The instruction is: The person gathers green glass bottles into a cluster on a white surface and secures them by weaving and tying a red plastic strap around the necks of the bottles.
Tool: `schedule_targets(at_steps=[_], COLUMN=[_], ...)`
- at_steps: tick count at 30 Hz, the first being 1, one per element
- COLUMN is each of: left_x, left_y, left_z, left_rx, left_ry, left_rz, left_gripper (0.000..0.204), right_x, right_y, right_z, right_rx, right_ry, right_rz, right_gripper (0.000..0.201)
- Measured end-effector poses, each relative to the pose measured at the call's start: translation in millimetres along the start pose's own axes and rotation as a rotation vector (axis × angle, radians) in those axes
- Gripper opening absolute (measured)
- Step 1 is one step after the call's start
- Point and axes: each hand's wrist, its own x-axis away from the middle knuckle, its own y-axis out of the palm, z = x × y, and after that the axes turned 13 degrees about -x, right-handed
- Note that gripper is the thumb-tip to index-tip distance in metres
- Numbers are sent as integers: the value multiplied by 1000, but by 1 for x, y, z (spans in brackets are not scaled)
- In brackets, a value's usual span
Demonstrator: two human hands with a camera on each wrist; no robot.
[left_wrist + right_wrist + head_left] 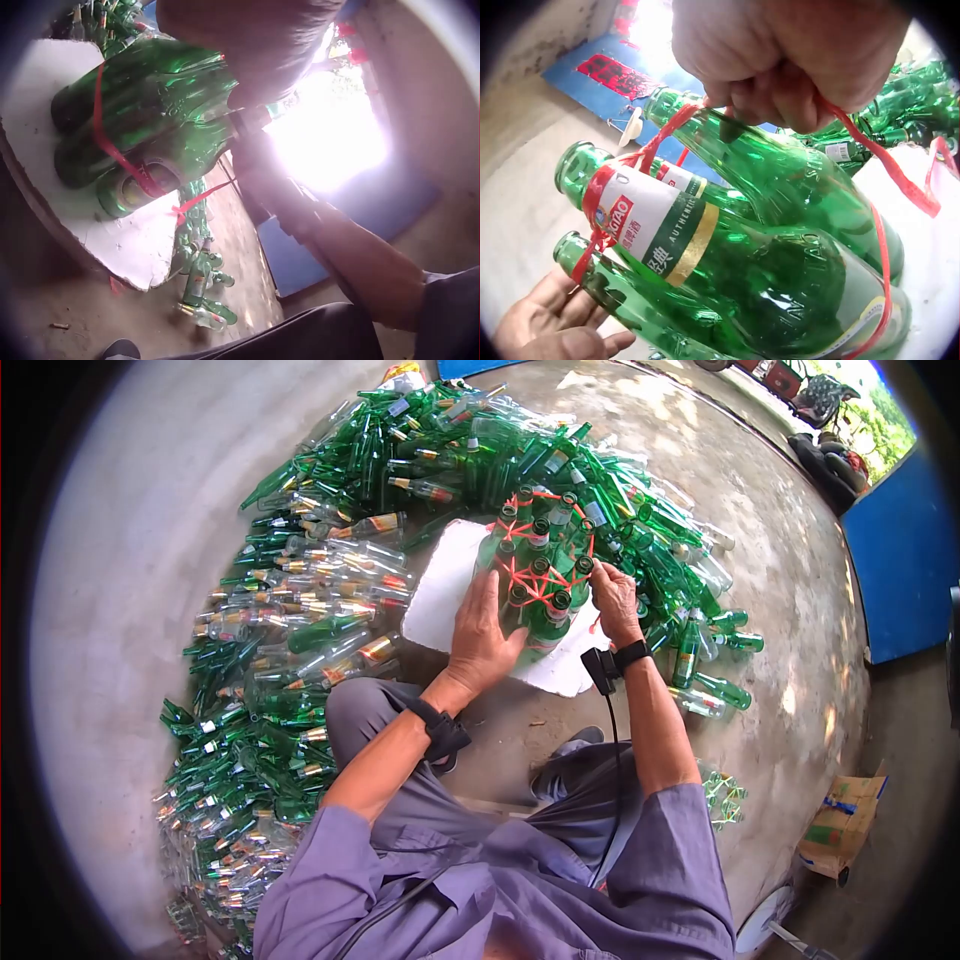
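Several green glass bottles (pixel 548 622) stand upright in a cluster, with red plastic string (pixel 900 184) wound round their necks. A strand of it also crosses the bottles' bodies (pixel 161 90) in the left wrist view. My right hand (pixel 617 600) pinches the string with curled fingers, on the right side of the cluster near a bottle neck. On the near left side, my left hand (pixel 485 640) rests against the bottles with relaxed fingers. A loose tail of string hangs from the right hand. Under the cluster lies a white board (pixel 435 605).
Piles of loose green and clear bottles (pixel 330 580) curve round the left, back and right of the board. A cardboard box (pixel 845 825) lies at the right, below a blue panel (pixel 905 560). The person's knees (pixel 365 715) flank the near side.
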Motion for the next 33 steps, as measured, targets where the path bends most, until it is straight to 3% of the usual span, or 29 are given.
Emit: schedule_targets(at_steps=[3,7,10,13,15,16,17,18,19,23,26,27,29,31,32,33], left_x=[-6,-3,-9,-22,-39,-49,-53,-63,-72,-86,-82,-81,-77,-74,-71,-72], left_y=[23,38,30,15,7,-6,13,8,4,2,-4,-1,5,-32,-46,-57], left_z=[-3,-5,-6,-18,-42,-47,-77,-89,-99,-108,-106,-111,-120,-87,-69,-56], left_rx=[177,138,82,231,349,530,589,592,595,699,593,480,365,142,-33,-38], left_ry=[-58,-88,-92,-204,-274,-274,-211,-178,-145,-154,-236,-248,-256,-307,-180,-177], left_rz=[17,56,37,-121,-328,-371,-267,-330,-392,-448,-519,-445,-375,-140,21,20], left_gripper=[102,101,98,96,95,94,84,85,86,82,79,70,62,42,25,25], right_x=[-3,-3,3,25,42,47,51,55,63,63,64,65,67,67,66,65], right_y=[-1,0,5,16,28,30,34,39,48,50,44,44,45,44,44,44], right_z=[8,12,7,-6,-7,-5,-5,2,-4,18,21,19,17,16,16,16], right_rx=[95,165,206,283,242,255,268,249,228,224,406,404,598,626,655,650], right_ry=[-94,-154,-100,-61,-81,-73,-68,-187,-165,-144,-220,-219,-459,-498,-539,-539], right_rz=[29,48,59,53,49,31,12,2,-14,-63,-79,-75,-33,-28,-26,-24], right_gripper=[29,30,31,33,32,32,31,36,34,27,26,26,22,20,19,19])
